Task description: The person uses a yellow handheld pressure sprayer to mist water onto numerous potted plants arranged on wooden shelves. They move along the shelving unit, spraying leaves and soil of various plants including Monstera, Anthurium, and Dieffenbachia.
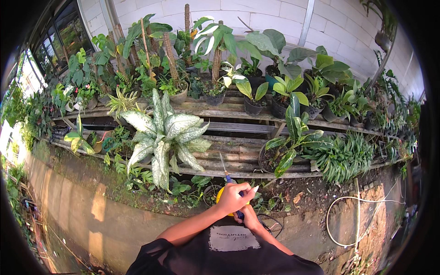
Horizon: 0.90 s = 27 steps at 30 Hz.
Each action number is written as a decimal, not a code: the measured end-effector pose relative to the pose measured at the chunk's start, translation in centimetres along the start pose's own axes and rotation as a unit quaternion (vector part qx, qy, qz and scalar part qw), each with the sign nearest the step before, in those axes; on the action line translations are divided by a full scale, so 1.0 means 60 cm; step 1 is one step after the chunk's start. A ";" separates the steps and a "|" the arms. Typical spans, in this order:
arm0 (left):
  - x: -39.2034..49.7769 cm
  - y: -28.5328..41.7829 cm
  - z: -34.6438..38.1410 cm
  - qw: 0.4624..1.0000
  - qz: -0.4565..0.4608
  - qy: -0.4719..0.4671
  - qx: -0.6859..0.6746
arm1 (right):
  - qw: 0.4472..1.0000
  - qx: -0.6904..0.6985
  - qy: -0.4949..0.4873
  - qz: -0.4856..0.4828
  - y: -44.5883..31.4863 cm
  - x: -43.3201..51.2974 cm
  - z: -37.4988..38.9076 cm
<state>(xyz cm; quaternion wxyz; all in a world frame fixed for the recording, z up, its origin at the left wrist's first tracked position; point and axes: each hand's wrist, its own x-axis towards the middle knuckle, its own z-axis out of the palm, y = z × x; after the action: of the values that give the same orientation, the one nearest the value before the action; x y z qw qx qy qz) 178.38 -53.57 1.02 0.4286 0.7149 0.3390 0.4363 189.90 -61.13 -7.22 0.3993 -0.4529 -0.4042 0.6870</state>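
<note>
In front of my chest is a yellow and blue spray bottle (220, 193), mostly covered by my hands. My left hand (233, 198) is closed over its blue upper part. Below and to the right, my right hand (248, 216) grips a lower blue part, its fingers partly hidden by the left hand. The blue nozzle (228, 178) points away from me towards the lower plant shelf (237, 151); a thin pale streak extends from it, and I cannot tell whether this is a tube or spray. Left of the nozzle stands a large white-mottled dieffenbachia (161, 134); right of it, a potted dark-leaved plant (292, 137).
The upper shelf (206, 109) bears many potted plants against a white block wall (261, 17). A dense strap-leaved plant (343, 156) sits at the right. A pale hose (328, 220) lies coiled on the ground. Small pots (209, 196) stand below the shelf's front edge.
</note>
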 end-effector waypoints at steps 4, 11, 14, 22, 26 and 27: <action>-0.008 0.012 -0.009 0.999 0.014 0.028 0.010 | 0.998 -0.028 -0.057 -0.029 -0.005 0.006 -0.009; -0.004 0.016 -0.022 0.998 0.014 0.068 0.004 | 0.994 -0.037 -0.097 -0.022 -0.037 0.017 -0.003; -0.002 0.029 -0.030 0.998 0.009 0.057 -0.008 | 0.995 -0.027 -0.091 -0.026 -0.034 0.022 0.000; 0.000 0.030 -0.040 0.992 0.116 0.030 0.032 | 0.993 -0.042 -0.060 -0.097 -0.025 0.029 0.015; 0.006 0.028 -0.044 0.991 0.128 0.016 0.025 | 0.989 -0.040 -0.042 -0.134 -0.015 0.042 0.018; 0.008 0.029 -0.044 0.991 0.131 0.005 0.028 | 0.984 -0.063 -0.021 -0.165 -0.005 0.047 0.018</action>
<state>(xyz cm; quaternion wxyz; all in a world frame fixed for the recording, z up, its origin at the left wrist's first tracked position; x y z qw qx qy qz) 176.37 -53.02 3.40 0.3455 0.7630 0.2564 0.4824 188.18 -58.67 -7.52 0.4688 -0.3899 -0.5243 0.5944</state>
